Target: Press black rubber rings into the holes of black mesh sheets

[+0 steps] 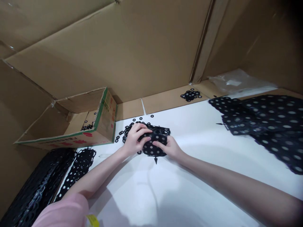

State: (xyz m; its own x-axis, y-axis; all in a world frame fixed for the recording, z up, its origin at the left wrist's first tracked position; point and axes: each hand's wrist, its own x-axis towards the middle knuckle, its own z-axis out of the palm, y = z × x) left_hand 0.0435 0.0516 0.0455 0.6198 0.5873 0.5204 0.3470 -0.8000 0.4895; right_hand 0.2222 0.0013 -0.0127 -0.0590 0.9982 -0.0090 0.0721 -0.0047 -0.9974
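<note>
A small black sheet (155,147) with rows of pale round spots lies on the white surface between my hands, a pointed black tab at its near end. My right hand (174,148) grips its right edge, thumb on top and fingers beneath. At its upper left, my left hand (136,138) is closed with bent fingers and thumb on the sheet; whether a ring is pinched there is hidden. Loose black rings (127,128) are heaped beside and behind my left hand, with a few scattered apart. Black latticed material (163,130) shows just behind the sheet.
At left stands an open cardboard box (104,126) with black rings inside. Stacked black sheets (40,179) and a perforated strip (78,167) lie nearer. Spotted black sheets (272,119) spread at right, below a clear plastic bag (239,81). Another ring pile (190,95) sits by the cardboard wall.
</note>
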